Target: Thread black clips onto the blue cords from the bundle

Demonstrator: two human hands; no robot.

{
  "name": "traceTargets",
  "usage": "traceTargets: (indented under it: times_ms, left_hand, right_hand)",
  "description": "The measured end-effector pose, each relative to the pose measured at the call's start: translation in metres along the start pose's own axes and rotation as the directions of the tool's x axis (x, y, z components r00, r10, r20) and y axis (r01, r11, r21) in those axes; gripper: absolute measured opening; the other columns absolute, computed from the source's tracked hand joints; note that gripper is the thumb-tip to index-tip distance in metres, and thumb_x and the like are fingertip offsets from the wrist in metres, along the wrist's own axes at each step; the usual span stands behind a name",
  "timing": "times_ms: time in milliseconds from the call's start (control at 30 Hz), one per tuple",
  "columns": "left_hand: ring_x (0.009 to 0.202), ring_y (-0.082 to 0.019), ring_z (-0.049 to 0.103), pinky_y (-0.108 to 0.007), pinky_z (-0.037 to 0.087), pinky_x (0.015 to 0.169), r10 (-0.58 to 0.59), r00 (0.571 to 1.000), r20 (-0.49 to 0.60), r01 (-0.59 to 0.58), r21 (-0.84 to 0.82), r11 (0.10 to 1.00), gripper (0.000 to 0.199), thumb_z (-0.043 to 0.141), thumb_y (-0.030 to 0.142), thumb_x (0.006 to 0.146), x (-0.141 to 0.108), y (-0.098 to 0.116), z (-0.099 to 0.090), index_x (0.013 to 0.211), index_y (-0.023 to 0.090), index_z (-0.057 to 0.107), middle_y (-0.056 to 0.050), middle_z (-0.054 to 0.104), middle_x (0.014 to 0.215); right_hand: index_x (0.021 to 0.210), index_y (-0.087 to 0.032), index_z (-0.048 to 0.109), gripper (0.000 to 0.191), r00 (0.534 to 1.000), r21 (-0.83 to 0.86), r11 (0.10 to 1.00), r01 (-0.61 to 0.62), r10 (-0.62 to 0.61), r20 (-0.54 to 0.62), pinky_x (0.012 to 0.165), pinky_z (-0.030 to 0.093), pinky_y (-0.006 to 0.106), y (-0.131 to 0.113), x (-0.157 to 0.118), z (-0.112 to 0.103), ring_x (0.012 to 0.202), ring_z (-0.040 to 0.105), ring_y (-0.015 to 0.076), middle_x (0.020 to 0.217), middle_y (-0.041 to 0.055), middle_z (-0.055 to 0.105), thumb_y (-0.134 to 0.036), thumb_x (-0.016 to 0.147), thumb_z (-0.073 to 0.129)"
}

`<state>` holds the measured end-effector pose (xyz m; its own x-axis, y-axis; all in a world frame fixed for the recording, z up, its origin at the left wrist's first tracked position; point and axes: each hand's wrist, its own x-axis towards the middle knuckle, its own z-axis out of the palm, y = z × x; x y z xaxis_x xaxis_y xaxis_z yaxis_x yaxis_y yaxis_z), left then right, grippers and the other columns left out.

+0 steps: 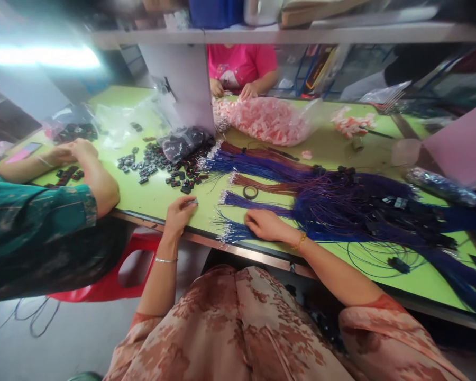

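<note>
My left hand point(178, 216) is closed in a pinch at the table's front edge, with a small dark connector housing point(193, 201) showing at its fingertips. To the right, my right hand point(268, 225) lies over a bundle of blue wires point(232, 227), its fingers curled down onto them; the fingertips are partly hidden. Silvery terminals tip the wires' left ends. Ahead of my left hand is a loose heap of black connector housings point(153, 161). A roll of tape point(250, 192) lies between a brown wire bundle point(262, 183) and a blue-purple one point(254, 203).
A large tangle of wires point(329, 203) covers the table's right side. Behind it stands a clear bag of pink parts point(269, 121). At left, a co-worker's hands point(83, 151) are near black parts; another person point(241, 69) sits opposite. A shelf point(301, 36) spans overhead.
</note>
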<state>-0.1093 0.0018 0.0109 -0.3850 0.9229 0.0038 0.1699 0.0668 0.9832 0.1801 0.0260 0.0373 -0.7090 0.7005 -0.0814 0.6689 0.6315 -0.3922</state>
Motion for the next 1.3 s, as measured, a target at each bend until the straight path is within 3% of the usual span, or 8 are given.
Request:
traceTargets:
  times_ms: [133,267,367,467,567,767,967,1300]
  left_hand:
    - [0.073,-0.009,0.059,-0.021,0.045,0.068,-0.122,0.985,0.118,0.162,-0.44,0.883,0.046,0.083,0.022,0.052,-0.01,0.002,0.008,0.094,0.018,0.065,0.0,0.064,0.08]
    - [0.064,-0.004,0.056,-0.015,0.044,0.059,-0.152,0.977,0.148,0.212,-0.626,0.751,0.033,0.082,0.017,0.054,-0.017,0.009,0.012,0.084,0.017,0.067,0.001,0.064,0.077]
    - [0.07,-0.007,0.06,-0.015,0.045,0.056,-0.176,0.968,0.178,0.249,-0.625,0.74,0.04,0.078,0.018,0.062,-0.025,0.018,0.013,0.1,0.021,0.068,0.001,0.064,0.081]
    - [0.082,-0.012,0.065,-0.019,0.051,0.065,-0.21,0.951,0.228,0.305,-0.566,0.766,0.043,0.074,0.019,0.069,-0.035,0.026,0.014,0.111,0.021,0.065,0.0,0.063,0.083]
    - [0.079,-0.011,0.066,-0.019,0.052,0.068,-0.191,0.946,0.261,0.307,-0.54,0.784,0.048,0.074,0.019,0.069,-0.043,0.028,0.018,0.115,0.022,0.061,0.001,0.061,0.082]
    - [0.077,-0.009,0.063,-0.018,0.05,0.068,-0.145,0.929,0.342,0.33,-0.58,0.745,0.036,0.076,0.019,0.068,-0.051,0.022,0.031,0.102,0.019,0.061,-0.002,0.065,0.089]
    - [0.082,-0.009,0.062,-0.018,0.05,0.075,-0.153,0.896,0.417,0.403,-0.615,0.678,0.037,0.074,0.015,0.07,-0.053,0.023,0.041,0.105,0.017,0.065,-0.004,0.067,0.096]
    - [0.079,-0.009,0.061,-0.021,0.05,0.075,-0.133,0.889,0.438,0.395,-0.589,0.705,0.039,0.075,0.018,0.07,-0.054,0.024,0.042,0.108,0.018,0.066,-0.004,0.066,0.096]
  right_hand:
    - [0.082,-0.017,0.056,0.011,0.994,0.119,0.993,0.002,0.011,-0.107,0.061,0.03,0.024,-0.001,-0.001,-0.005,0.064,0.048,0.0128,0.076,0.0033,0.061,-0.017,0.085,0.045]
    - [0.079,-0.017,0.054,0.006,0.981,0.371,0.929,0.019,0.054,-0.185,0.057,0.03,0.022,-0.014,0.011,-0.007,0.057,0.044,0.01,0.066,-0.0023,0.056,-0.018,0.08,0.049]
    - [0.077,-0.017,0.054,0.004,0.971,0.507,0.858,0.082,0.046,-0.235,0.057,0.031,0.021,-0.031,0.027,-0.009,0.057,0.044,0.0088,0.064,-0.004,0.054,-0.019,0.078,0.05]
    - [0.076,-0.017,0.055,0.005,0.965,0.594,0.794,0.129,0.036,-0.258,0.056,0.033,0.021,-0.046,0.041,-0.012,0.057,0.044,0.0085,0.064,-0.0041,0.054,-0.02,0.077,0.052]
    - [0.076,-0.017,0.056,0.006,0.962,0.615,0.776,0.139,0.042,-0.27,0.056,0.033,0.021,-0.054,0.047,-0.013,0.057,0.044,0.0087,0.063,-0.0039,0.053,-0.022,0.076,0.053]
    - [0.07,-0.016,0.055,0.009,0.955,0.594,0.796,0.117,0.074,-0.289,0.055,0.031,0.022,-0.054,0.043,-0.008,0.054,0.041,0.0078,0.058,-0.0045,0.051,-0.023,0.077,0.053]
    - [0.066,-0.017,0.052,0.015,0.942,0.499,0.862,0.088,0.091,-0.324,0.054,0.027,0.022,-0.056,0.036,-0.008,0.053,0.039,0.0079,0.057,-0.0043,0.05,-0.025,0.079,0.052]
    - [0.065,-0.018,0.05,0.013,0.94,0.355,0.932,0.073,0.054,-0.337,0.055,0.027,0.023,-0.059,0.033,-0.01,0.056,0.042,0.0101,0.061,-0.0014,0.053,-0.023,0.077,0.053]
